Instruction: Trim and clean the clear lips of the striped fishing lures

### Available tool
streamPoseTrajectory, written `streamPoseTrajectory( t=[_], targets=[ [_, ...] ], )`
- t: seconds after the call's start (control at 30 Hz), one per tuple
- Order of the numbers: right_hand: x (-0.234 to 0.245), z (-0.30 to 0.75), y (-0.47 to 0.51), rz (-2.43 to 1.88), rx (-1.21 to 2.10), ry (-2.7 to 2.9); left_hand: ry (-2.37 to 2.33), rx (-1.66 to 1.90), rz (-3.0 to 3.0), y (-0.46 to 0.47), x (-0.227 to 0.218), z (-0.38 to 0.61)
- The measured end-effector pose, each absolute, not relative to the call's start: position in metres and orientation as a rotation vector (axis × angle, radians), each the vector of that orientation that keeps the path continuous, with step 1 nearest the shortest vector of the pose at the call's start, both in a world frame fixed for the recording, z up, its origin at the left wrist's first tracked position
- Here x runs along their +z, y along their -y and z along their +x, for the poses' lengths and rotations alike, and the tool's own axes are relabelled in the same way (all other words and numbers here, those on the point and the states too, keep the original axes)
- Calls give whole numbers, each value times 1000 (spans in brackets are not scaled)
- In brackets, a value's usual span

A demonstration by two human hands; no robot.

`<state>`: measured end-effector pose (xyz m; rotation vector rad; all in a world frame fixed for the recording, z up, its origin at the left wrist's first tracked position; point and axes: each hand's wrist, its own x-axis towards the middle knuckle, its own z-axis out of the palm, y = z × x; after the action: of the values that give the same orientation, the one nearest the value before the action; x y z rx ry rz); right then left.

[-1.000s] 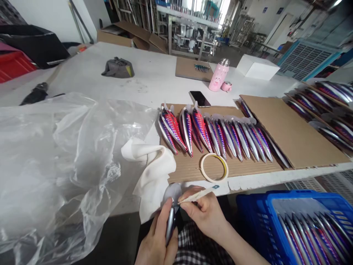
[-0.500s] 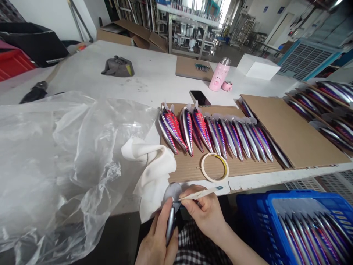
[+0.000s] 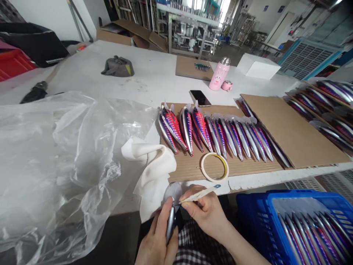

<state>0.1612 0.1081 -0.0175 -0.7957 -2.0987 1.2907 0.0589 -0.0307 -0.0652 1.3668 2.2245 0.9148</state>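
Observation:
My left hand (image 3: 157,241) is wrapped round a silver fishing lure (image 3: 170,222), held upright at the table's near edge. My right hand (image 3: 205,211) pinches a thin pale strip of tape (image 3: 199,194) whose tip touches the lure's upper end by its clear lip. Just beyond the hands lies a cardboard sheet (image 3: 190,167) carrying a row of several red, purple and silver lures (image 3: 215,134) and a roll of masking tape (image 3: 214,167).
A white cloth (image 3: 153,171) and a big crumpled clear plastic bag (image 3: 55,162) lie to the left. A blue crate (image 3: 300,224) of lures sits at lower right. More cardboard (image 3: 292,130), a phone (image 3: 200,98) and a pink bottle (image 3: 219,75) stand farther back.

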Motion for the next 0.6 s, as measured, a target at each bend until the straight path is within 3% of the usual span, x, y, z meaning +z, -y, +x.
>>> streamPoseTrajectory(
  t=[0.6],
  targets=[
    [-22, 160, -105, -799, 1180, 2098, -2193, 906, 1377, 31, -65, 58]
  ],
)
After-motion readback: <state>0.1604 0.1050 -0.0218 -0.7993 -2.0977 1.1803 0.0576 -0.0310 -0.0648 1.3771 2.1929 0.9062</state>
